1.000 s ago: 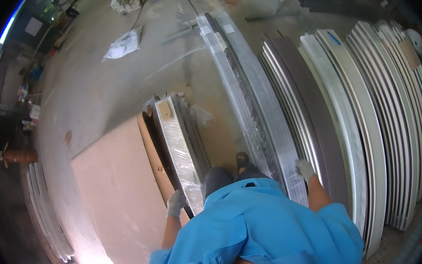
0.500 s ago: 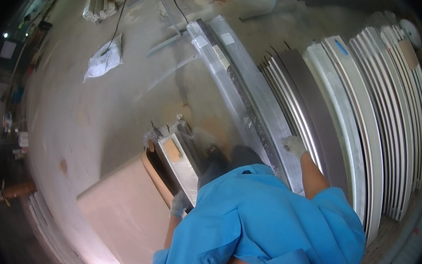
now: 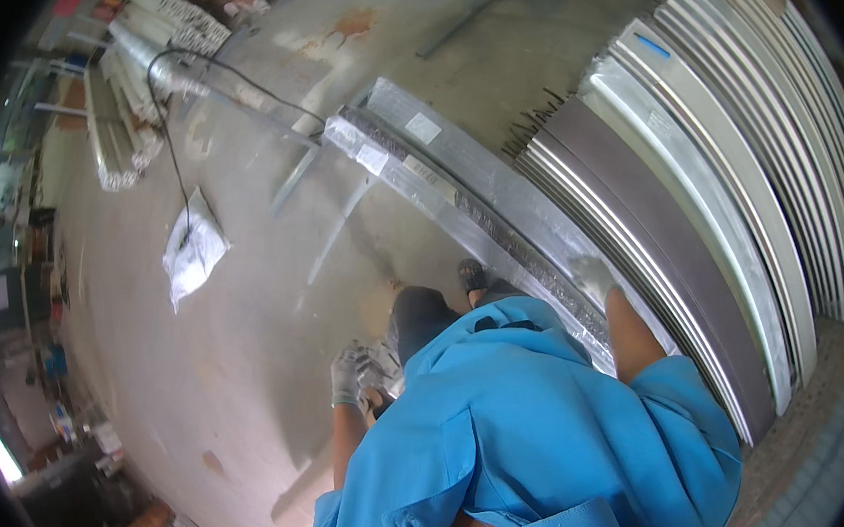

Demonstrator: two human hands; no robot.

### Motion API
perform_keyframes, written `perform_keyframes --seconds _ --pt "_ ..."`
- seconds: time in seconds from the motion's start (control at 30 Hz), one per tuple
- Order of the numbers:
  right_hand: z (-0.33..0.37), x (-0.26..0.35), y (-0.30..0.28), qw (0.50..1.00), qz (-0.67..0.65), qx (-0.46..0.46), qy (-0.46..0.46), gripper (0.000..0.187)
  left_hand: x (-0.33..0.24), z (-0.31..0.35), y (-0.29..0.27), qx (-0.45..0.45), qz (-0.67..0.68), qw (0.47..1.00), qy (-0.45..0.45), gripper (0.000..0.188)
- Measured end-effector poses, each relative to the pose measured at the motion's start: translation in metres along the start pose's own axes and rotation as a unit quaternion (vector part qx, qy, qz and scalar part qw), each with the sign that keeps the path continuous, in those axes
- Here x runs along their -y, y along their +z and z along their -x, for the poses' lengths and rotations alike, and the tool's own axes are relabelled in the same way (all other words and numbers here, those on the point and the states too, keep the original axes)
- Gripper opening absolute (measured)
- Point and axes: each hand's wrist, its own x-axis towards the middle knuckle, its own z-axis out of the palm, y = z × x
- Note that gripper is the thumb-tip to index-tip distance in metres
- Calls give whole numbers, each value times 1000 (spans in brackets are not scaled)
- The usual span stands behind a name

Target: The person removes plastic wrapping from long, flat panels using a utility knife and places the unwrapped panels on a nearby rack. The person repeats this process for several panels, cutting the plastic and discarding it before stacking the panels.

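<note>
My right hand (image 3: 593, 277), in a pale glove, rests with its fingers laid out on a long silvery panel wrapped in clear film (image 3: 509, 186). Alongside that panel lies a dark speckled strip (image 3: 491, 221), also under film. My left hand (image 3: 345, 377), gloved too, hangs low beside crumpled clear plastic wrap (image 3: 378, 362) near my leg. Its fingers are too blurred to show whether they touch the wrap or are closed. A corner of a tan panel (image 3: 301, 502) shows below the left forearm, mostly hidden by my blue shirt.
To the right stand long profiles stacked side by side, among them a dark brown one (image 3: 646, 223) and a film-wrapped pale one (image 3: 694, 192). A white bag (image 3: 196, 252) lies on the floor (image 3: 264, 350) with a black cable (image 3: 155, 105) over it. Bundled white profiles (image 3: 118, 127) lie far left.
The view has swung round to the right, so the floor items sit lower and the panels lie flatter. My left hand has left the tan and white panels' edges. The right hand stays on the wrapped panel.
</note>
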Motion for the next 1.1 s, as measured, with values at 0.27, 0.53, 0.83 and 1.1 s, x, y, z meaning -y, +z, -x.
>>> perform_keyframes --seconds 0.27,0.53,0.83,1.1 --pt "-43 182 80 981 81 -96 -149 42 -101 -113 -16 17 -161 978 -135 52" --pt "-69 210 178 954 262 -89 -117 40 -342 -272 -53 124 -159 979 -25 60" --pt "3 170 203 946 -175 -265 59 31 -502 -342 32 202 -246 948 22 60" --pt "11 196 249 945 -130 -180 239 31 -528 -359 88 236 -267 934 10 60"
